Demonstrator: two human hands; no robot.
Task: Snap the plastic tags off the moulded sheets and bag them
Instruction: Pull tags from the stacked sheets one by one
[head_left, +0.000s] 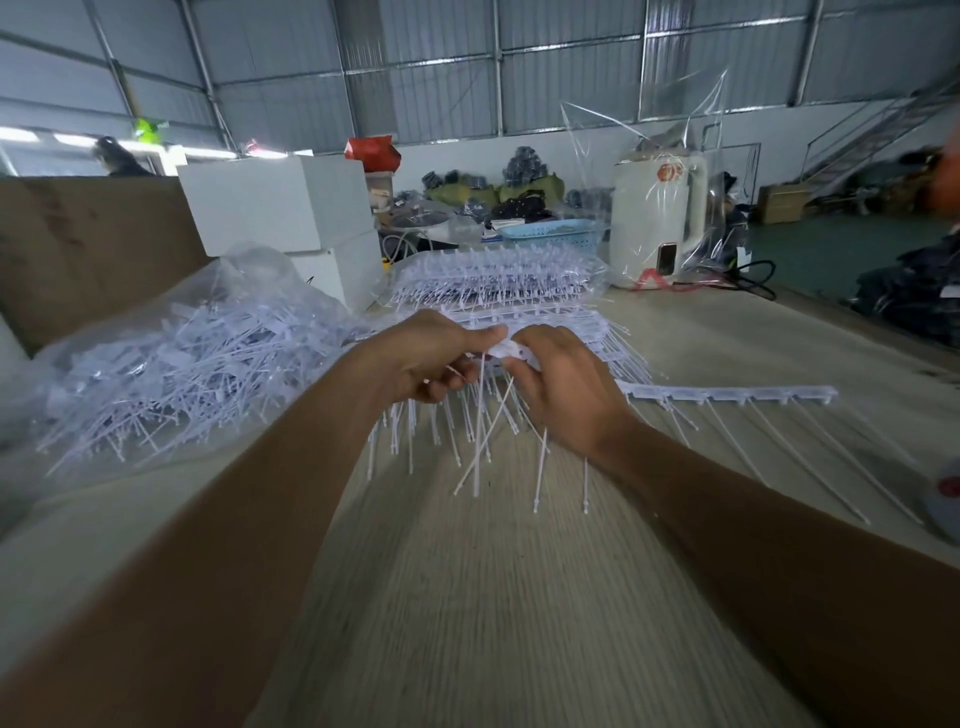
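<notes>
My left hand (434, 358) grips a bunch of loose white plastic tags (415, 441) whose thin tails hang down below its fingers. My right hand (561, 384) pinches the end of a white moulded sheet (727, 392), a long strip that runs to the right with tails pointing toward me. The two hands meet at the strip's left end above the table. A clear plastic bag (171, 364) full of loose tags lies to the left. A stack of moulded sheets (493, 280) lies behind my hands.
The wooden table (493, 597) stretches toward me. White boxes (280, 208) and a brown board (88, 249) stand at the back left. A blue basket (556, 234) and a white kettle (660, 218) in clear wrap sit behind the stack. A red-and-grey object (948, 499) is at the right edge.
</notes>
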